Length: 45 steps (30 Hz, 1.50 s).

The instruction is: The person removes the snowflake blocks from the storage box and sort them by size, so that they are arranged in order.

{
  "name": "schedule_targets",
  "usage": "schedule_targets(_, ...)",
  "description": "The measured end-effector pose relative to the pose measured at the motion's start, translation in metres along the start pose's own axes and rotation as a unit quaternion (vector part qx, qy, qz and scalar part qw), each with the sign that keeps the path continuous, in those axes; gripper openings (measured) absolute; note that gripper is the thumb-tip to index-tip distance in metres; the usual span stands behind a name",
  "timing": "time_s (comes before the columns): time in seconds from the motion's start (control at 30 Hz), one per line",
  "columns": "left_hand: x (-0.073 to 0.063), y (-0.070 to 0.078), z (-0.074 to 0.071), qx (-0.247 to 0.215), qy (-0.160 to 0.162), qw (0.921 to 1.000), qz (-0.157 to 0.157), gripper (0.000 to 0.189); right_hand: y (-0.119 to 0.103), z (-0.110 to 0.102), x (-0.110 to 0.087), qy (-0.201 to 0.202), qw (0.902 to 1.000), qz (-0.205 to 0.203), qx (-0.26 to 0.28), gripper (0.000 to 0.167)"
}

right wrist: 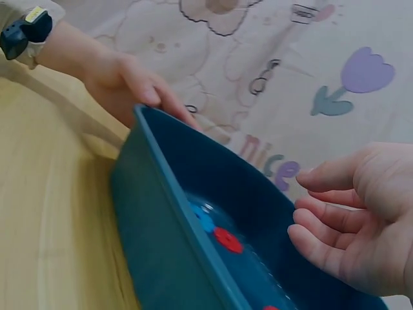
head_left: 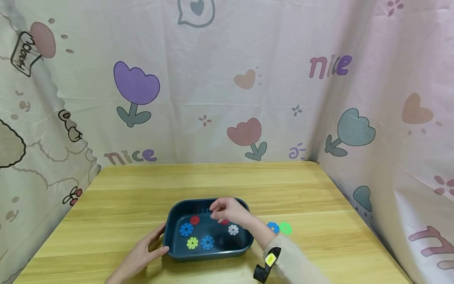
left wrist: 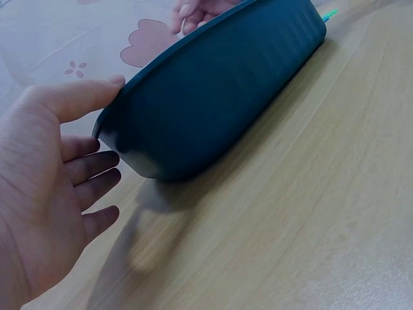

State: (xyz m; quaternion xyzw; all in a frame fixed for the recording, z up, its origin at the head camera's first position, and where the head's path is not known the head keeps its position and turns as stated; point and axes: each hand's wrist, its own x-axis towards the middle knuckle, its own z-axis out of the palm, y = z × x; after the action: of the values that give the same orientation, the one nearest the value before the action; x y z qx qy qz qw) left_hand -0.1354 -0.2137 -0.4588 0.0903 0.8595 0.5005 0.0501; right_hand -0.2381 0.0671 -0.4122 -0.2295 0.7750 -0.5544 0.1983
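A dark teal plastic basin [head_left: 203,257] sits on the wooden table. Inside lie several flat notched discs: a blue one [head_left: 186,229], a yellow-green one [head_left: 192,243], a second blue one [head_left: 207,243], a white one [head_left: 233,230] and a red one [head_left: 194,220]. Another red disc [head_left: 225,222] is partly hidden under the right hand. My left hand [head_left: 143,250] rests against the basin's left end, thumb at the rim and fingers spread along the outer wall. Over the basin's right part hovers my right hand [head_left: 230,211], fingers loosely bent, nothing between them in the right wrist view.
Right of the basin, a blue disc [head_left: 273,227] and a green disc [head_left: 285,228] lie on the table [head_left: 142,185], partly beside the right forearm. A printed curtain [head_left: 198,59] hangs behind the table and along its sides.
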Motion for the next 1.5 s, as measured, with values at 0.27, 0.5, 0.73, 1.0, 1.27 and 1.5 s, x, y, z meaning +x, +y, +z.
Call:
schedule_targets(0.27,0.001,0.002,0.000,0.002,-0.004,0.9999,-0.010,0.068,-0.006,0.033,0.016,-0.010,0.9996,0.008,-0.023,0.019)
schedule_targets(0.5,0.001,0.001,0.000,-0.008,-0.010,0.9998,-0.013,0.068,-0.007,0.047,0.027,-0.026,0.9980,0.028,-0.050,0.025)
schedule_targets(0.73,0.000,0.000,-0.001,-0.007,-0.012,0.9999,-0.006,0.066,-0.007,0.062,0.039,-0.025,0.9980,0.037,-0.045,0.032)
schedule_targets(1.0,0.000,-0.001,-0.001,-0.015,-0.016,0.9998,-0.004,0.067,-0.003,0.078,0.045,-0.004,0.9969,0.045,-0.065,0.036)
schedule_targets(1.27,0.000,0.000,-0.001,-0.033,-0.023,0.9992,-0.009,0.067,0.002,0.084,0.046,0.013,0.9861,0.037,-0.161,0.037)
schedule_targets(1.5,0.003,-0.003,-0.002,-0.038,-0.030,0.9985,-0.024,0.068,0.009,0.086,0.050,0.016,0.9756,0.020,-0.218,0.036)
